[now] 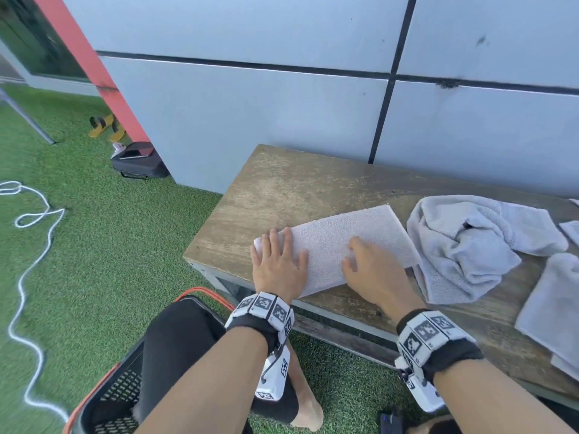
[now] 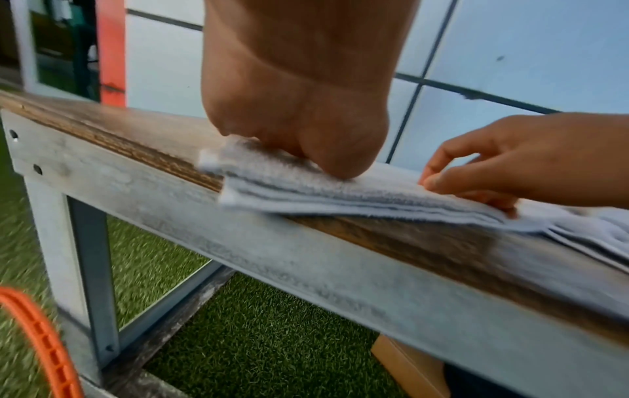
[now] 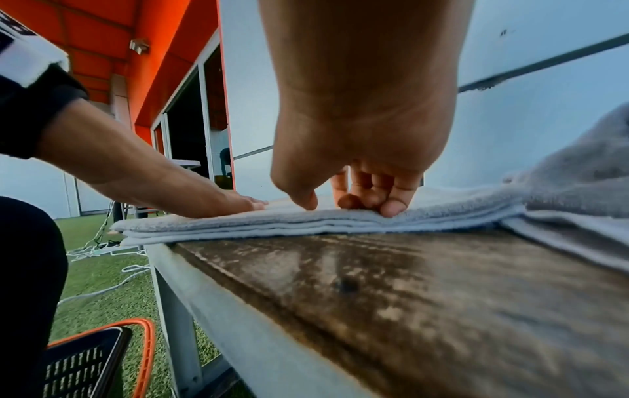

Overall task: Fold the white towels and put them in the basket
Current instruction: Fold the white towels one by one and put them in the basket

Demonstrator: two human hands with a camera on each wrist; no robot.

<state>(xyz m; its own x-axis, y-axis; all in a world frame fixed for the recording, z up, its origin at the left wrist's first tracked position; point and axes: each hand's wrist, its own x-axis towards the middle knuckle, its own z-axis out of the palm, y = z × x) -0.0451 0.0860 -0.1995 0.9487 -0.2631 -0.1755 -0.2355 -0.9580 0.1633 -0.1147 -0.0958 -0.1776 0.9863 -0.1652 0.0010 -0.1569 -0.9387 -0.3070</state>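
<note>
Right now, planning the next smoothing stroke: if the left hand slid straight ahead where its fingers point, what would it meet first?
Bare wooden bench top just past the folded towel; beyond the left hand, likely the wall.

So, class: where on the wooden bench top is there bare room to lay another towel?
Free: the bare wooden bench top between the grey panelled wall and the folded white towel. Crowded: the right side, under the crumpled white towel and another flat towel.

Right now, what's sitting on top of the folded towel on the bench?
Both hands: the left hand lies flat on the folded towel, the right hand presses with bent fingertips. What their palms cover is hidden.
</note>
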